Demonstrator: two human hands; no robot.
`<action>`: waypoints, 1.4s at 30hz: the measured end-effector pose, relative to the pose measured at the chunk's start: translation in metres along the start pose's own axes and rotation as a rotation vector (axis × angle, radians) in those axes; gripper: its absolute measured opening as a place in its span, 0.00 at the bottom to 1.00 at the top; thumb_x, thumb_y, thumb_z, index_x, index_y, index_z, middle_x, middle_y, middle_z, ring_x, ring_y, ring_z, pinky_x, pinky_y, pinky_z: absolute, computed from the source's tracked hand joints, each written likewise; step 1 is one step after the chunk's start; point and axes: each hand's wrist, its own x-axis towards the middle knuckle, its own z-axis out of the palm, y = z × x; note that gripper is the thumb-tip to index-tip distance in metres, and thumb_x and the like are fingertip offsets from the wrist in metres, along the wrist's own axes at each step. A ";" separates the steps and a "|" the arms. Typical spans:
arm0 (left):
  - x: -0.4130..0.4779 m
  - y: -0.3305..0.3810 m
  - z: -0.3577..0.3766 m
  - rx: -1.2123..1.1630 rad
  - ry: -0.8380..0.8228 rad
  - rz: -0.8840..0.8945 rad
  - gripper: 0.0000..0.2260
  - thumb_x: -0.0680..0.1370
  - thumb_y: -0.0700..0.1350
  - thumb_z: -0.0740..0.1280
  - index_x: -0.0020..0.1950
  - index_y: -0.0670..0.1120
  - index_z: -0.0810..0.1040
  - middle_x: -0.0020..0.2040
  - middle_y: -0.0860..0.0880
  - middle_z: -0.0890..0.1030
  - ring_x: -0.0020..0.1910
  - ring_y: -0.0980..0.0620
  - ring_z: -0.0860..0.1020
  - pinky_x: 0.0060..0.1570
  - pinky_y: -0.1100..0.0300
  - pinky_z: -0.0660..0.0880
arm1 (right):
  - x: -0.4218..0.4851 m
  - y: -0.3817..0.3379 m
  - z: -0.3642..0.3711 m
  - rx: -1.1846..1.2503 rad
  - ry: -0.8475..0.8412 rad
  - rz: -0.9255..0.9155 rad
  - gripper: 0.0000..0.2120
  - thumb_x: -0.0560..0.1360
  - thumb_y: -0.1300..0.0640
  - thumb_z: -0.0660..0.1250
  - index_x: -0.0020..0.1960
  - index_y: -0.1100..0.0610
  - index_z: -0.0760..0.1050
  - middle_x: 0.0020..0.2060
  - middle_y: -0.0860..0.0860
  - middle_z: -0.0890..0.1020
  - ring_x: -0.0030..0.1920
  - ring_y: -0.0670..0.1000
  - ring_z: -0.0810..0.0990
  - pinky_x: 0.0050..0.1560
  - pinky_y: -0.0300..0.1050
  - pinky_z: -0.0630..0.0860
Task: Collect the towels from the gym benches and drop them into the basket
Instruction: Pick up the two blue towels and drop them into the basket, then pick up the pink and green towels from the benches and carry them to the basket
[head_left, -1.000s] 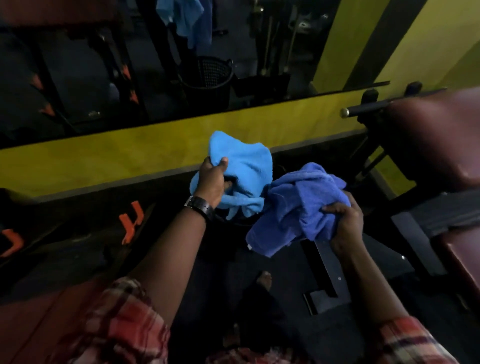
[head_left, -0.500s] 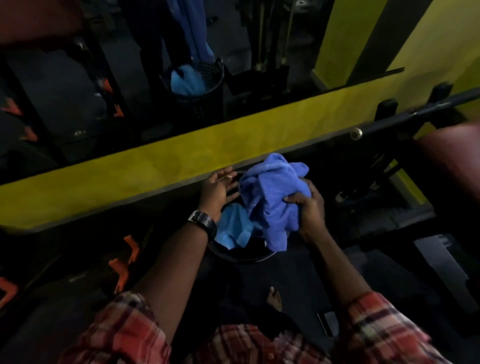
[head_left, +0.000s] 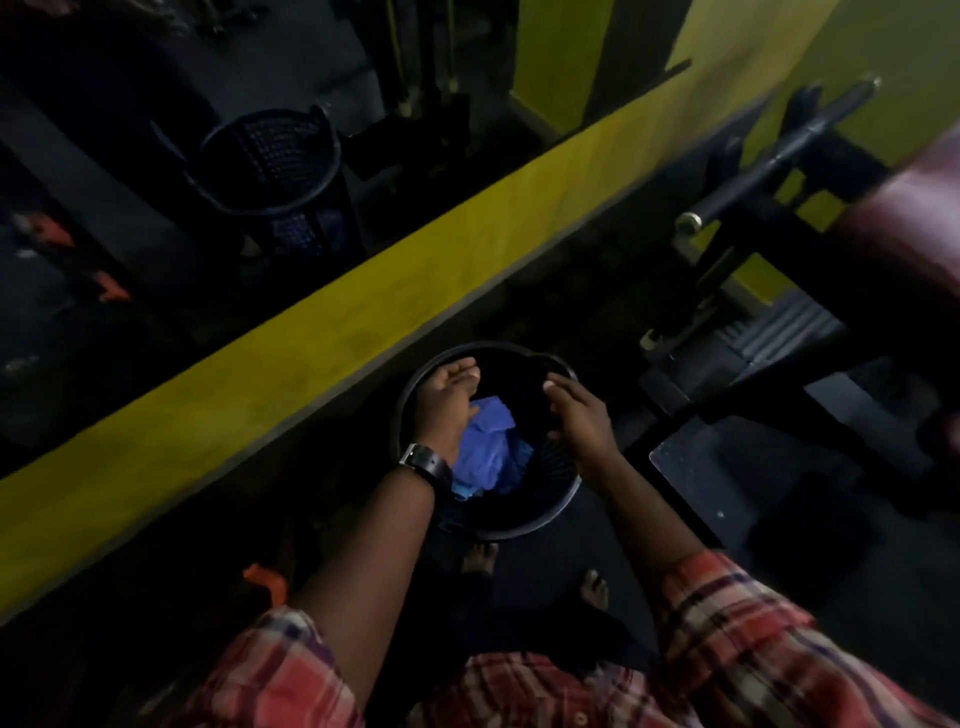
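Head view: we see the towels (head_left: 491, 447) lying bunched inside the basket (head_left: 550, 512), which stands on the floor beside the yellow ledge (head_left: 311, 332).

Risk, as we judge it: the basket is light and the left hand (head_left: 445, 400) sits near its rim; a wrist catching the rim on the way out could tip it and spill the towels.

Grip: the left hand is spread and empty, fingers loose above the cloth. The right hand (head_left: 579, 413) is likewise spread over the opening, holding nothing.
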 end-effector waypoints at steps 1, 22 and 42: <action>-0.001 -0.001 0.005 0.024 -0.027 -0.007 0.10 0.81 0.39 0.63 0.61 0.47 0.77 0.57 0.47 0.79 0.57 0.50 0.76 0.48 0.57 0.74 | -0.003 -0.003 0.000 0.050 0.004 0.012 0.13 0.79 0.51 0.65 0.62 0.50 0.78 0.56 0.53 0.82 0.53 0.51 0.80 0.43 0.47 0.76; -0.322 -0.187 0.307 0.534 -0.948 -0.014 0.15 0.82 0.48 0.61 0.66 0.43 0.77 0.58 0.48 0.80 0.50 0.53 0.77 0.42 0.59 0.72 | -0.269 0.154 -0.373 0.712 0.767 -0.152 0.20 0.83 0.50 0.55 0.72 0.53 0.70 0.69 0.52 0.74 0.67 0.55 0.74 0.54 0.54 0.74; -0.728 -0.462 0.531 0.912 -1.794 -0.095 0.08 0.80 0.49 0.65 0.47 0.50 0.82 0.46 0.51 0.79 0.43 0.54 0.76 0.37 0.59 0.71 | -0.598 0.384 -0.678 1.065 1.665 -0.272 0.21 0.82 0.48 0.55 0.73 0.53 0.69 0.70 0.53 0.74 0.65 0.54 0.75 0.52 0.52 0.78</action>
